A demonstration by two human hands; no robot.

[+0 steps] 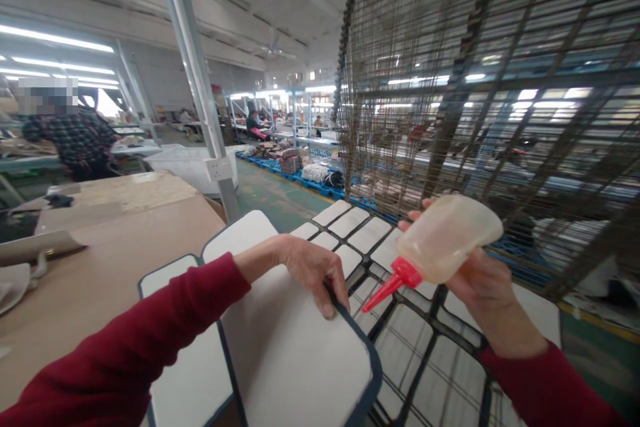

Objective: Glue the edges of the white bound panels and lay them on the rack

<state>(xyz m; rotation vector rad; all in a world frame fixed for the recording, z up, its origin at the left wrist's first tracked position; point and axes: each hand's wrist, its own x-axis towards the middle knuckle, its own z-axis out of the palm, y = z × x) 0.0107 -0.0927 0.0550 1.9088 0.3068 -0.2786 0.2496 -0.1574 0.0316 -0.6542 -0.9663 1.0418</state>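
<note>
My left hand (313, 270) rests on a white panel with a dark blue edge (295, 353), its fingers curled over the panel's far edge. Beside it my right hand (473, 267) is closed round a translucent squeeze bottle (450, 237) with a red nozzle (387, 283). The nozzle points down and left, close to the panel's right edge. Both arms wear dark red sleeves. Two more white panels (183, 373) lie to the left.
A wire rack shelf (430, 360) below holds several small white pieces (350, 220). A tall wire drying rack (480, 93) stands right. A brown worktable (100, 260) lies left, with a grey pillar (197, 87) behind. People work at distant tables.
</note>
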